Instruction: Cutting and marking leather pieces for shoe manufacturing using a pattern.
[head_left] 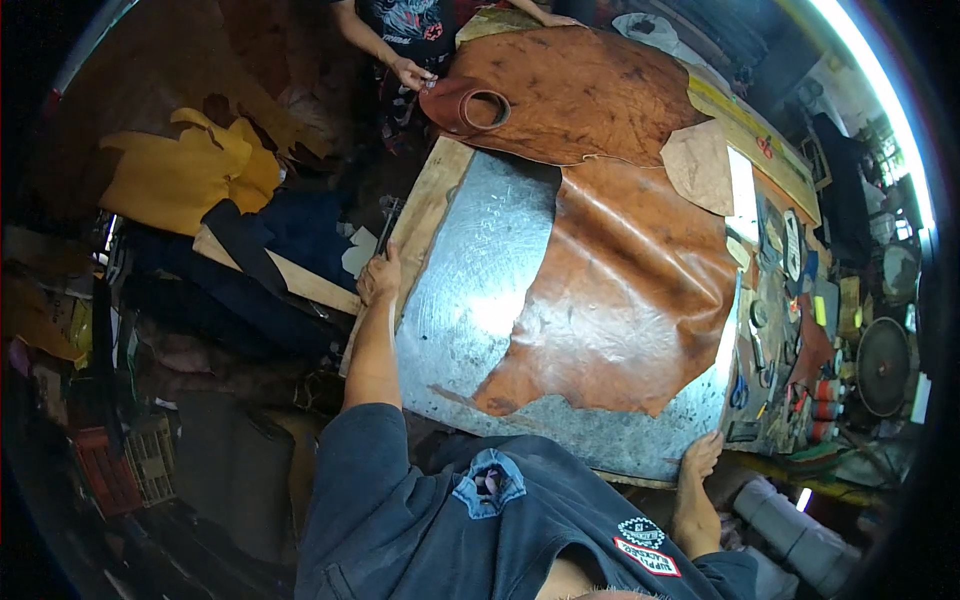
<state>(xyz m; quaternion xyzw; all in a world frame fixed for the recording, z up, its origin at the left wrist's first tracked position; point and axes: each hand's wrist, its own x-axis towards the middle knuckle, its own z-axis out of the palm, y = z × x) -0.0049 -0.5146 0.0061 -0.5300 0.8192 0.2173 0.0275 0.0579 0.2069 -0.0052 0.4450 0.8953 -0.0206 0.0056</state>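
My left hand (379, 276) is closed around the left edge of the worktable, by a pale wooden board (428, 195). My right hand (702, 456) has its fingers curled against the front right corner of a grey metal sheet (475, 265) that covers the tabletop. Across the sheet's middle and right lies a glossy brown leather hide (630, 300), its near edge uneven. Beyond it spreads a second, mottled brown hide (590, 90). A coiled leather strip (485, 110) sits at that hide's left side, and a small tan leather piece (700, 165) overlaps its right side.
Across the table stands another person, whose hand (412, 73) is near the coiled strip. Blue-handled scissors (739, 391) and several tools lie along the right side. Yellow leather (190, 165) rests at the left, near a wooden plank (320, 287). Crates (105, 470) stand at lower left.
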